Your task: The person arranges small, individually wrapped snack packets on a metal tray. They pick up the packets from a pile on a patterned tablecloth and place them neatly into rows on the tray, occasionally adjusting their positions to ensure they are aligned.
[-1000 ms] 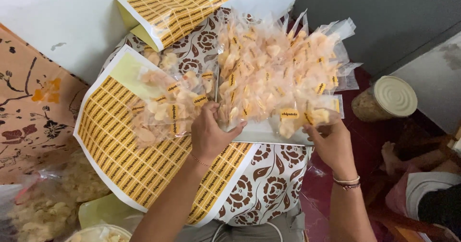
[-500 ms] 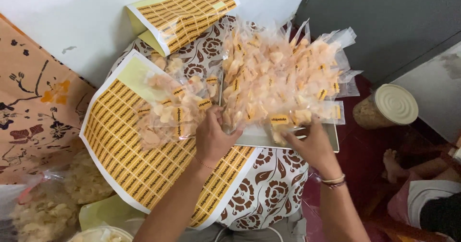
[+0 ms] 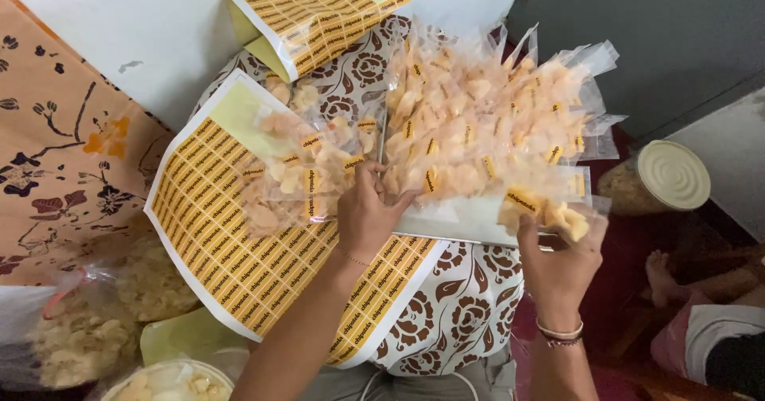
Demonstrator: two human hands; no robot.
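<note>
Seen from the head camera, looking straight down: a big heap of small clear plastic snack bags (image 3: 486, 122) lies on a flat white tray (image 3: 470, 226). Each bag is thin, crinkly and see-through, holds pale yellow and peach-coloured chips, and carries a small yellow rectangular sticker. The tray rests on a cloth with a brown and white flower pattern (image 3: 470, 305) that covers the person's lap.

To the left of the heap, a smaller cluster of the same bags (image 3: 307, 174) lies on a large sticker sheet (image 3: 231, 250), a glossy sheet with a white border and rows of little yellow labels. A second sticker sheet (image 3: 323, 15) lies further up, partly folded.

The left hand (image 3: 366, 214) sits between the two groups of bags, its fingers (image 3: 358, 179) curled loosely and touching the edge of the smaller cluster; whether they grip a bag cannot be told.

The right hand (image 3: 562, 262) is at the near right edge of the tray, fingers bent upward and pinching one bag of chips (image 3: 550, 210) at the front of the heap. A thin bracelet circles that wrist.

At the right stands a round jar with a cream ridged lid (image 3: 665, 178). At the lower left lie large clear sacks of loose chips (image 3: 96, 313), and beside them an orange patterned cloth (image 3: 64, 154).
</note>
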